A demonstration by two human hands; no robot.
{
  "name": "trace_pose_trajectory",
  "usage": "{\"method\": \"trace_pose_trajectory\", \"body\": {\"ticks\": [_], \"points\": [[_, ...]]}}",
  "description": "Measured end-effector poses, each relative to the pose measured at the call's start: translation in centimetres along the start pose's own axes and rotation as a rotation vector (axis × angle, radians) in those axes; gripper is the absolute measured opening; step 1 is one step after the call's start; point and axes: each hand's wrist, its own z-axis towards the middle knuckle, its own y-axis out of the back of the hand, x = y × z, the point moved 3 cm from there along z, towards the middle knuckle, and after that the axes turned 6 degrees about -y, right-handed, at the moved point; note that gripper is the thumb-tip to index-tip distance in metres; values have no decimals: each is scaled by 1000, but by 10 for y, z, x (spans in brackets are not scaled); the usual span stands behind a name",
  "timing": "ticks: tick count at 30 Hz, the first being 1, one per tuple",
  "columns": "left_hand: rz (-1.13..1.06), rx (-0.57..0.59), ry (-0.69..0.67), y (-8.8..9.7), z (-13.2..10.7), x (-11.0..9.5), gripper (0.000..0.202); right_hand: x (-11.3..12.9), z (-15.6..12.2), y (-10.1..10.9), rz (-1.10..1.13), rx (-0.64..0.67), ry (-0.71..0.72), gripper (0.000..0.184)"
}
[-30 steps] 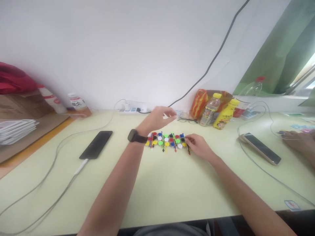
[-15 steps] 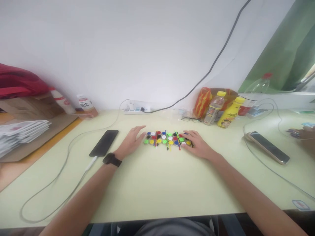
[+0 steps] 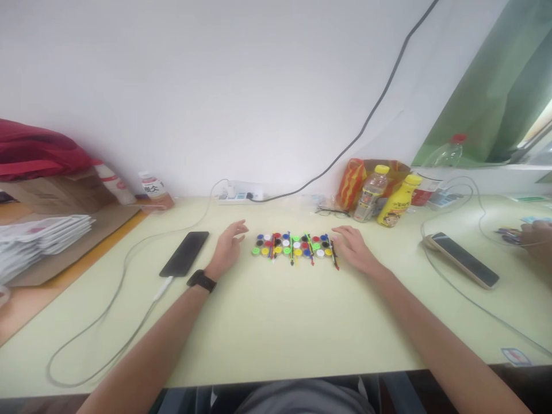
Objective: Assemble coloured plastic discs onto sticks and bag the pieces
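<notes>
Rows of small round discs (image 3: pixel 286 244) in red, blue, green, yellow, white and black lie together on the table. Thin coloured sticks with arrow-shaped ends (image 3: pixel 292 253) lie across them at several spots, one at the right end. Left of the group rests my left hand (image 3: pixel 228 244), holding nothing, its fingers loosely curved and apart. My right hand (image 3: pixel 354 248) is just beside the right end, fingers stretched toward the discs and nothing held. Whether its fingertips touch the end stick I cannot tell.
A black phone (image 3: pixel 184 254) on a charging cable lies left on the pale table (image 3: pixel 267 328). Bottles (image 3: pixel 399 202) and a power strip (image 3: pixel 235 196) stand along the wall. Another phone (image 3: pixel 464 260) lies right; another person's hand (image 3: pixel 537 237) shows at the far right edge.
My right hand has drawn back to the right, uncovering the right-end discs and stick. My left hand has shifted slightly left, away from the discs. The view has tilted a little.
</notes>
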Motion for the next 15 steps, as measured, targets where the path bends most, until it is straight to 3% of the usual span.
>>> {"method": "trace_pose_trajectory", "body": {"ticks": [5,15], "points": [[133,75,-67,-1,0,-6,44,-17,4,-4,6,-9,-82,46],[373,266,-85,-12,-2,-30,39,-20,5,-11,-27,48,-83,46]]}}
